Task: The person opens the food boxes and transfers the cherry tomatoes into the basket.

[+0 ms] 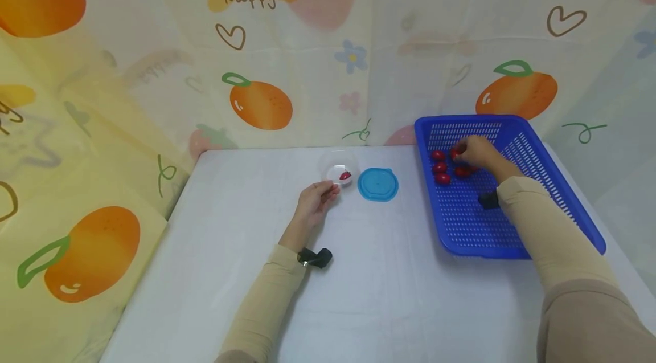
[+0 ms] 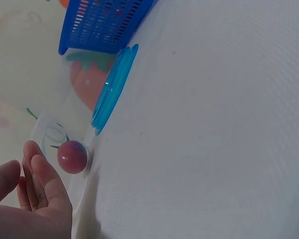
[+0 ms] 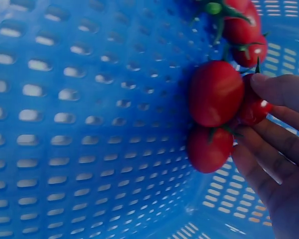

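Inside the blue basket, my right hand (image 1: pixel 478 152) pinches a cherry tomato (image 3: pixel 251 107) between thumb and fingers. Two more cherry tomatoes (image 3: pixel 217 93) lie right against it in the right wrist view, and others (image 1: pixel 439 167) sit by the basket's left side. My left hand (image 1: pixel 314 203) is at the near edge of a small clear container (image 1: pixel 335 159). Its fingers are loosely bent, with the thumb apart from them; whether they touch the rim I cannot tell. One cherry tomato (image 2: pixel 72 157) with a green stem lies in that container.
A round light-blue lid (image 1: pixel 378 184) lies flat between the clear container and the basket. The blue perforated basket (image 1: pixel 446 237) has raised walls and stands on the right of the white-covered table (image 1: pixel 379 294). A fruit-printed cloth (image 1: pixel 307 66) hangs behind.
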A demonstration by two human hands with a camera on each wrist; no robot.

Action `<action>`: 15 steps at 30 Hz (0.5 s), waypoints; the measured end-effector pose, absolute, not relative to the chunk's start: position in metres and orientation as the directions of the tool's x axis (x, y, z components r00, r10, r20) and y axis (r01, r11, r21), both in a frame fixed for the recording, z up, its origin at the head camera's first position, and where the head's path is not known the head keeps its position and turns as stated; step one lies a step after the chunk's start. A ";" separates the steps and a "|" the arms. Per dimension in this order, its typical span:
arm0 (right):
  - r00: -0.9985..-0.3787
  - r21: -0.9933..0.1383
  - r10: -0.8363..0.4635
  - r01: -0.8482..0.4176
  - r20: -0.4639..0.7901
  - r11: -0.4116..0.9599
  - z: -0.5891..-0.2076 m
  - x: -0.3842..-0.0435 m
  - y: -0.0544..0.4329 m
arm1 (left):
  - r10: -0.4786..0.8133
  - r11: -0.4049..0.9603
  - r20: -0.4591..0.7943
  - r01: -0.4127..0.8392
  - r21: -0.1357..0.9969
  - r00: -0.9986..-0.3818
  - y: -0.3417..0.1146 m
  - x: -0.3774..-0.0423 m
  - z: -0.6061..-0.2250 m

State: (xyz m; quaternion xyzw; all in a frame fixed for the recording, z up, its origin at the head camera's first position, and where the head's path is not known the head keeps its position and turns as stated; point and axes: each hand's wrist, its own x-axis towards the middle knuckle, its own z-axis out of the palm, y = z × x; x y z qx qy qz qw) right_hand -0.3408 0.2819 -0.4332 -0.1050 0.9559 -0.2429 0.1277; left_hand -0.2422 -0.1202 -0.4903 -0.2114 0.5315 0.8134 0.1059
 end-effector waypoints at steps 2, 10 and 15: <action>-0.945 -0.485 -0.255 -0.127 -0.207 0.865 -0.437 -0.341 0.282 | -0.050 -0.410 -0.453 -0.395 0.822 -0.890 -0.120 -0.243 -0.490; -0.936 -0.431 -0.218 -0.083 -0.275 0.899 -0.442 -0.342 0.281 | -0.054 -0.407 -0.458 -0.400 0.822 -0.887 -0.120 -0.242 -0.489; -0.935 -0.453 -0.231 -0.089 -0.270 0.887 -0.436 -0.342 0.282 | -0.053 -0.413 -0.467 -0.406 0.815 -0.883 -0.119 -0.242 -0.489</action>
